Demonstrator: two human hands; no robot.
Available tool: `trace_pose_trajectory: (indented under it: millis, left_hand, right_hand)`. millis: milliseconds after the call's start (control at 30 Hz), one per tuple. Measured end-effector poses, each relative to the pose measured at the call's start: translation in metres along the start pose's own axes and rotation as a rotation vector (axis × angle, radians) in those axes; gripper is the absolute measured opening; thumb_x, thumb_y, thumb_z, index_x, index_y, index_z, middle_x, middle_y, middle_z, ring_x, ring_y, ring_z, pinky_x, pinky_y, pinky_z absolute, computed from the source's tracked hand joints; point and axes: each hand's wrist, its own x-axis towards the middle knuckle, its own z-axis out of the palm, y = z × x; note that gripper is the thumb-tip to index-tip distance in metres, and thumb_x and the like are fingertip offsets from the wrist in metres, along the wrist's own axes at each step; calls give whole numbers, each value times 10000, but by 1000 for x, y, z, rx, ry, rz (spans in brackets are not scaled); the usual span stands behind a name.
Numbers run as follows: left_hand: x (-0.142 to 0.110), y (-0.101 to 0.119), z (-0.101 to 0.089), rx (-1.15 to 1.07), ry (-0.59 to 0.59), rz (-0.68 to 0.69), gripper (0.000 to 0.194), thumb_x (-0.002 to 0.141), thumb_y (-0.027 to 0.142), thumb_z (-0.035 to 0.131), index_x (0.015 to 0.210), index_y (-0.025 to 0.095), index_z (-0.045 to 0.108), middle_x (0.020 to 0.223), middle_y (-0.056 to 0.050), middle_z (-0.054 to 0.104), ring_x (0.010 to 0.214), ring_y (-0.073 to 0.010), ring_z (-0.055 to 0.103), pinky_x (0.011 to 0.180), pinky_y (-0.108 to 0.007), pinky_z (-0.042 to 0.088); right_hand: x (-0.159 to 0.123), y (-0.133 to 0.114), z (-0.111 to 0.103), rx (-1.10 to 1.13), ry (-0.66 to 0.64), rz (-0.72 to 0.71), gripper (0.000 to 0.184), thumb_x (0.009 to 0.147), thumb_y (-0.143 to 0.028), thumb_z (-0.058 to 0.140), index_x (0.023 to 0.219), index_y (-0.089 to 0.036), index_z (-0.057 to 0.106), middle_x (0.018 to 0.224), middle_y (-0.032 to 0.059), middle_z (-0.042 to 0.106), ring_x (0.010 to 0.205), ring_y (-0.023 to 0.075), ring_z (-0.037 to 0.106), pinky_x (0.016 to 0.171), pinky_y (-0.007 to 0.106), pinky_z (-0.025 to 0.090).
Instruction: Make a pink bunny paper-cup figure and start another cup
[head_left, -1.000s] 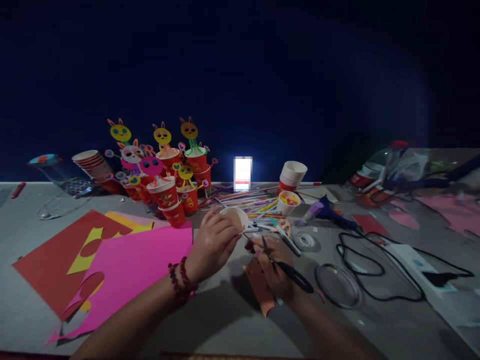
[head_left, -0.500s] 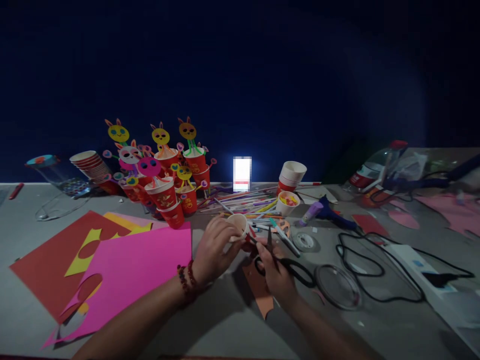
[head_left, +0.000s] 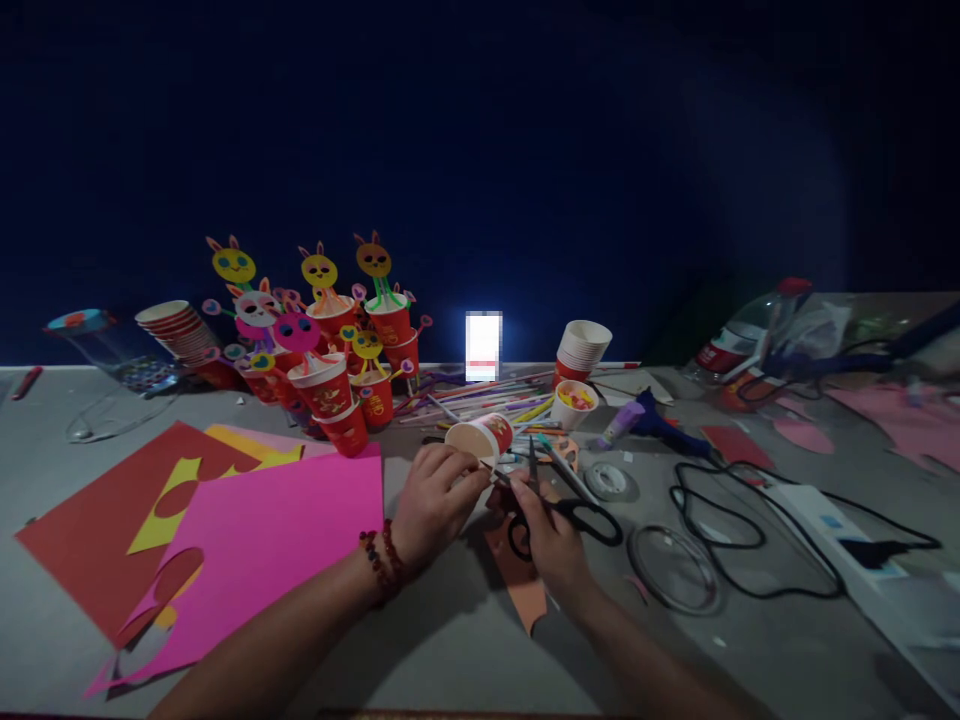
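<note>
A red and white paper cup [head_left: 498,430] lies tipped on its side in front of me, its mouth turned toward the left and me. My left hand [head_left: 439,495] has its fingers bent and closed at the cup's near edge; the thumb side is partly hidden. In my right hand [head_left: 553,548] is a pair of black-handled scissors [head_left: 596,520], blades spread and pointing away, with one blade close to the cup's near side. Beneath the right hand lies an orange paper scrap [head_left: 525,590].
Red cups with paper bunny figures [head_left: 322,385] stand at left, behind pink paper [head_left: 300,540]. Pens and pipe cleaners [head_left: 480,400] lie behind the cup. A cup of yellow and pink bits [head_left: 576,400], tape roll [head_left: 607,482], glue gun [head_left: 667,425] and black cable [head_left: 757,600] are at right.
The cup has turned from mouth-up onto its side, showing its printed wall. My left fingers have shifted to its near edge. The scissors stay in my right hand, slightly shifted.
</note>
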Motion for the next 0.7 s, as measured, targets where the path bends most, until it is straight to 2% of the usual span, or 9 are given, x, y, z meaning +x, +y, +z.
trace_pose_trajectory:
  millis: [167, 233, 333, 533, 633, 700]
  left_hand:
    - [2, 2, 0, -438, -33, -274, 96, 944, 218, 510, 899, 190, 590, 869, -55, 653, 829, -181, 596, 760, -307, 467]
    - [4, 4, -1, -489, -15, -358, 110, 947, 238, 519, 877, 185, 585, 869, -47, 645, 820, -170, 590, 750, -290, 464]
    - [6, 4, -1, -494, -7, -406, 116, 937, 248, 549, 855, 180, 596, 851, -35, 639, 801, -156, 584, 732, -271, 460]
    - [1, 5, 4, -468, 51, -368, 79, 903, 231, 603, 843, 187, 627, 854, -44, 699, 816, -166, 640, 750, -283, 493]
    - [-5, 8, 10, -515, 111, -382, 68, 889, 240, 622, 858, 191, 659, 870, -46, 729, 823, -176, 671, 760, -301, 513]
    - [-9, 9, 17, -571, 146, -447, 95, 873, 272, 646, 836, 188, 671, 859, -45, 738, 814, -183, 677, 767, -315, 520]
  right_hand:
    - [4, -2, -4, -275, -149, -390, 213, 956, -258, 463, 967, -263, 676, 887, 68, 720, 860, 255, 663, 802, 389, 519]
    - [6, -6, -5, -358, -154, -493, 214, 948, -217, 459, 978, -254, 667, 878, 71, 721, 847, 257, 668, 789, 393, 523]
    - [8, -10, -6, -403, -143, -565, 213, 931, -182, 463, 985, -241, 661, 881, 70, 726, 843, 259, 675, 776, 397, 528]
    - [4, -5, -6, -345, -105, -485, 209, 937, -209, 464, 949, -232, 672, 833, 63, 709, 792, 245, 664, 737, 373, 518]
    - [1, -3, -2, -176, -64, -293, 212, 954, -278, 467, 910, -245, 672, 807, 41, 707, 771, 228, 664, 729, 339, 522]
    - [0, -3, 1, -70, -31, -156, 219, 961, -327, 471, 887, -253, 664, 806, 29, 710, 761, 217, 668, 725, 317, 532]
